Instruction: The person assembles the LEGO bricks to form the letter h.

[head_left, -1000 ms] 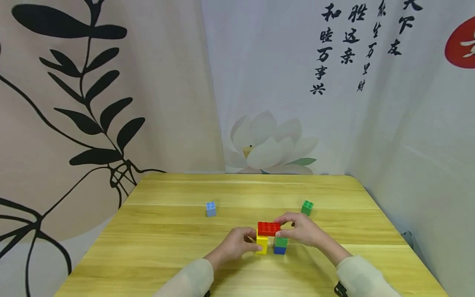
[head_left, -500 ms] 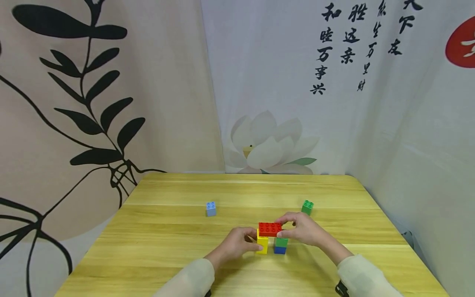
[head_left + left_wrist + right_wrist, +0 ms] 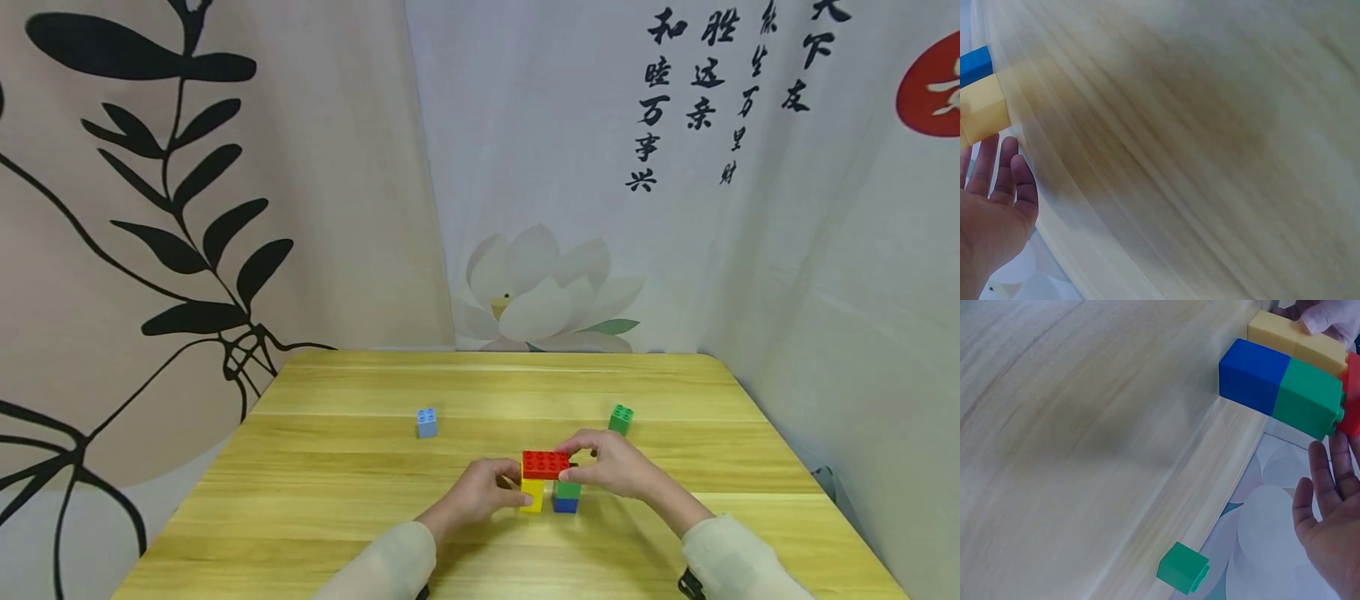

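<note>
Red brick (image 3: 544, 463), near corner covered by right hand (image 3: 613, 462).

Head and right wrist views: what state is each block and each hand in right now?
Red block: studs up, pinched, lying over the yellow stack's top
Yellow stack: upright, gripped
Green-on-blue stack: upright, top studs showing
Light blue block: studs up, apart
Far green block: studs up, apart
Left hand: gripping yellow stack
Right hand: pinching red block
</note>
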Motion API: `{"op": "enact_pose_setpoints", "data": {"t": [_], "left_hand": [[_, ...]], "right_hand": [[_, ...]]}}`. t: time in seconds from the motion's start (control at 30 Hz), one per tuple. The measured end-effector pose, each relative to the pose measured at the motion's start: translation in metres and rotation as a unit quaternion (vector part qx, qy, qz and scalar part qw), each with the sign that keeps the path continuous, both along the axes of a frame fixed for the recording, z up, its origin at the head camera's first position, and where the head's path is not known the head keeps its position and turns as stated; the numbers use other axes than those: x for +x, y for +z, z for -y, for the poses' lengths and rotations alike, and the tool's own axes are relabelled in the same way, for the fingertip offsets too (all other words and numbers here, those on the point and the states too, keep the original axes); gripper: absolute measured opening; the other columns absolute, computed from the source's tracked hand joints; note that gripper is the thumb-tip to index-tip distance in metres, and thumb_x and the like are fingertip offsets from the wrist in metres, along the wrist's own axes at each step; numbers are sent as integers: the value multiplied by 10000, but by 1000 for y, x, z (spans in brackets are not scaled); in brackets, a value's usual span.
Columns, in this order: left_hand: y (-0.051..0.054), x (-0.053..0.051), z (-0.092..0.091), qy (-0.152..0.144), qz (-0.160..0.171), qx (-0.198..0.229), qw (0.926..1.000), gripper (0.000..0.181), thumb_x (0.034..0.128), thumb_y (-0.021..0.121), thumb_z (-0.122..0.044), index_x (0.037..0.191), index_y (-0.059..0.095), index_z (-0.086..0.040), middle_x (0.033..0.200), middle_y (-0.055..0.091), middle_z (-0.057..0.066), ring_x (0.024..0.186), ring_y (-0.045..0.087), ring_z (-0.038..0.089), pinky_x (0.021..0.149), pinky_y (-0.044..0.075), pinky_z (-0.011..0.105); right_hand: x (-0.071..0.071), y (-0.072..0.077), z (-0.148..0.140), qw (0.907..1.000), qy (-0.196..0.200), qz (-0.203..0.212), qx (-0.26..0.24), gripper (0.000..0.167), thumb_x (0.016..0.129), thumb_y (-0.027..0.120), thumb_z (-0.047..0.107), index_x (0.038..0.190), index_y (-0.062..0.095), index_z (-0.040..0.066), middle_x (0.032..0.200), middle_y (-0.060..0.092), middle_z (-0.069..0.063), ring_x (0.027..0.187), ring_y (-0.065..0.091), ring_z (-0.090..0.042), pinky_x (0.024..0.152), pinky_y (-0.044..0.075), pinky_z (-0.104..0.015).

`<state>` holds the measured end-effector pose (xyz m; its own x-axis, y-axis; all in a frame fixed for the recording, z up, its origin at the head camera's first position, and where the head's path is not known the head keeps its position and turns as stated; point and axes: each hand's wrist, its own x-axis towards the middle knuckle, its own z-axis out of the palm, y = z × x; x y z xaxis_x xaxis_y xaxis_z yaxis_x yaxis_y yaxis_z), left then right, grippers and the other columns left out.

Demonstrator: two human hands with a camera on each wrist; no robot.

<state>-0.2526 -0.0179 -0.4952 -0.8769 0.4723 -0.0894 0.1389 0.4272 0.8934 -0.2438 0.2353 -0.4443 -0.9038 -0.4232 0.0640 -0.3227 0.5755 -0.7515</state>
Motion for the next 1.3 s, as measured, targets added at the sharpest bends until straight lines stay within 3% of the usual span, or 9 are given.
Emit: {"op": "enact_pose_setpoints", "data": {"t": [0.17,0.43,0.63,0.83,1.03,1.2,1.3], "left_hand": [[-1,0,-2,3,-21,58,10000,251,840,815,-191,1074,738,-149,990,676,-11,868,618,163,747,536,342],[-1,0,-2,-135,-82,106,9998,321,835,818,-185,1123,706,-98,1004,662,9,850,617,167,710,538,339],[6,1,1,-92,-229,408,9989,463,894,749,-361,1298,621,-173,1143,653,-32,1001,592,180,822,522,392],[16,3,0,-131,-431,589,9972,313,932,699,-364,1221,680,-244,1102,672,-87,1002,586,190,786,492,377],[14,0,1,-197,-647,347,9971,285,937,691,-373,1196,690,-253,1079,673,-120,1009,582,143,829,478,364],[14,-2,-1,-161,-627,275,9975,294,910,724,-372,1169,689,-235,1034,675,-108,961,599,137,805,495,347],[15,-2,-3,-143,-648,255,9975,299,923,700,-404,1162,688,-226,1027,678,-98,945,602,137,784,505,346]], "right_hand": [[0,0,1,9999,112,-93,25,296,849,796,328,1106,734,195,1037,676,102,1043,594,-316,860,446,-542],[2,-3,0,9995,55,-292,92,315,853,791,345,1114,734,176,1020,675,106,980,600,-256,811,440,-457],[1,-5,1,9997,50,-231,3,324,856,787,353,1122,734,175,1038,680,96,1003,603,-263,815,443,-477],[2,-6,0,9998,31,-172,-122,314,859,782,364,1109,737,179,1052,686,85,1031,601,-303,828,445,-509],[2,-8,-1,9997,-26,-158,-182,299,864,779,358,1100,738,180,1056,684,83,1022,596,-279,829,441,-512],[3,-7,0,9997,-53,-196,-121,314,864,776,370,1109,736,178,1054,678,95,1000,589,-226,822,439,-474],[3,-6,-1,9997,-40,-216,-130,326,862,779,366,1115,736,165,1057,680,88,1018,595,-265,830,442,-493]]}}
